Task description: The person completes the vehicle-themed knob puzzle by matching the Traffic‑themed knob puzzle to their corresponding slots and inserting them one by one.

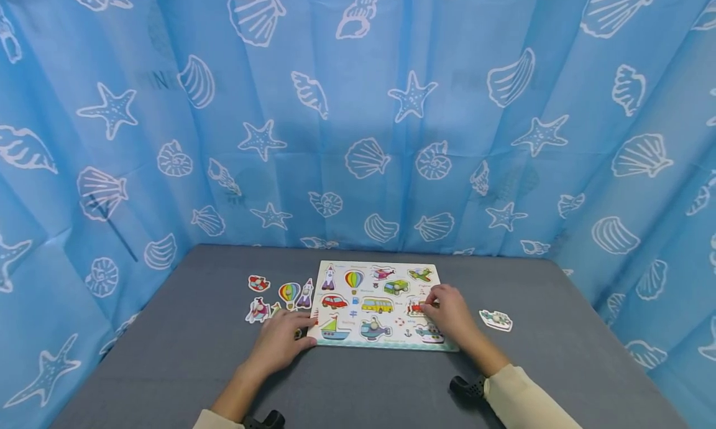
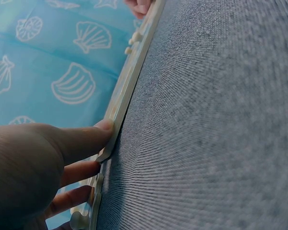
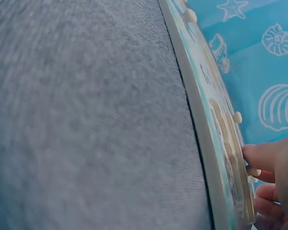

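1. While the puzzle board [image 1: 391, 346] lies flat on the grey desk [image 1: 358, 392], its right part is reached over by the right hand [image 1: 452, 314], and its near left corner is met by the left hand [image 1: 282, 339].
2. The red train piece [image 1: 414, 306] is set in the right part of the board, directly at the fingertips of the right hand; part of it is covered by those fingers.
3. The right hand is nearly closed: the train piece is pinched by its pale knob [image 3: 254, 171], which is seen between thumb and fingertips in the right wrist view.
4. The left hand is loosely extended, with nothing gripped; the board's edge is touched by its thumb and forefinger.
5. Left of the board, near the left hand, a balloon piece [image 1: 289, 292], a rocket piece [image 1: 306, 294], a red piece [image 1: 258, 283] and a helicopter-like piece [image 1: 258, 310] are laid on the desk; another is partly hidden by the hand.
6. Well apart from these, a pale piece with green markings [image 1: 495, 320] is placed to the right of the right hand.
7. On the board, a yellow bus [image 1: 377, 304] is shown near the middle, and a blue aircraft piece [image 1: 373, 330] is seated nearer the front edge.
8. Behind the desk, a blue curtain [image 1: 366, 99] printed with white shells and starfish is hung.
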`<move>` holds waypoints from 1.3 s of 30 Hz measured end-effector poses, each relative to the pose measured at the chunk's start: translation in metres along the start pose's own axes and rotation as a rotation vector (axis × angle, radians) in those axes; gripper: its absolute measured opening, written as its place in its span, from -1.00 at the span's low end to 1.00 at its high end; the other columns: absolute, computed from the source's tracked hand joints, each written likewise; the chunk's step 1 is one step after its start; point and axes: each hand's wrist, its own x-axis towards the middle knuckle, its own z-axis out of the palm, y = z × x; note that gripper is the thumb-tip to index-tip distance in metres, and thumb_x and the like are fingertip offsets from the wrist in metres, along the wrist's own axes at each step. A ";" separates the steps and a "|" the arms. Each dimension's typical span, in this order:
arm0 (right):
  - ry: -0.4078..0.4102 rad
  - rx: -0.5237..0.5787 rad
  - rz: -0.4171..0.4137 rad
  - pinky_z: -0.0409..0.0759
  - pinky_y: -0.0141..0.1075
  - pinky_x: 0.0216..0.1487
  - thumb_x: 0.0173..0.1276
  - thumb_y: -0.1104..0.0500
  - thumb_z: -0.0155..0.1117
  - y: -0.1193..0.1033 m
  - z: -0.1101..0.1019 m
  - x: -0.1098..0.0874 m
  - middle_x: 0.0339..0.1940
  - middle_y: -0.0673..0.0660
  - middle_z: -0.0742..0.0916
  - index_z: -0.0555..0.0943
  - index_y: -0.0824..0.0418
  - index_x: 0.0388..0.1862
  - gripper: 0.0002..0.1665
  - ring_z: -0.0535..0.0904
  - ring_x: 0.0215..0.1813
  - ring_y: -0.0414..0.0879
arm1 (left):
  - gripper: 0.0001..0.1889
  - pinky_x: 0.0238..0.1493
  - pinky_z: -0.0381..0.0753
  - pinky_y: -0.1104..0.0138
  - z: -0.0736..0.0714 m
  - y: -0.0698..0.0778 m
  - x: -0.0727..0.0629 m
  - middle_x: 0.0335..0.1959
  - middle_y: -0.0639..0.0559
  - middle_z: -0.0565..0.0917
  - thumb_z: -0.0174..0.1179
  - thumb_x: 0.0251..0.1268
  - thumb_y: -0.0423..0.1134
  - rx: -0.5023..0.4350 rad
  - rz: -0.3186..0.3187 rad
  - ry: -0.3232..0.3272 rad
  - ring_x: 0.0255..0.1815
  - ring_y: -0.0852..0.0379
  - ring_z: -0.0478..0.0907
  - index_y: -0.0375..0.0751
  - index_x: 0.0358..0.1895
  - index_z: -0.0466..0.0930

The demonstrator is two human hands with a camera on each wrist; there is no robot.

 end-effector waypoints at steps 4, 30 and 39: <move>0.001 -0.007 0.005 0.39 -0.05 -0.18 0.17 0.22 0.45 -0.003 0.003 0.002 -0.30 0.11 0.61 0.50 0.12 -0.56 -0.73 0.47 -0.20 0.06 | -0.59 0.00 0.38 -0.01 -0.001 -0.001 0.000 0.08 0.08 0.65 0.45 0.05 -0.06 0.003 -0.023 -0.017 0.04 0.01 0.48 -0.03 0.02 0.73; 0.005 -0.026 0.004 0.36 -0.13 -0.21 0.15 0.25 0.42 -0.009 0.009 0.003 -0.26 0.09 0.62 0.50 0.10 -0.54 -0.76 0.41 -0.24 -0.02 | -0.60 0.00 0.40 0.00 -0.001 -0.001 0.000 0.08 0.10 0.65 0.45 0.04 -0.07 -0.001 -0.016 -0.012 0.03 0.04 0.49 -0.01 0.00 0.73; -0.084 0.064 -0.062 0.46 -0.02 -0.07 0.14 0.26 0.46 -0.005 -0.005 -0.001 -0.15 0.12 0.67 0.61 0.16 -0.40 -0.85 0.52 -0.09 0.06 | -0.60 -0.02 0.39 0.00 0.000 0.000 0.001 0.08 0.09 0.65 0.45 0.04 -0.06 0.004 -0.016 -0.020 0.03 0.03 0.48 -0.01 0.01 0.73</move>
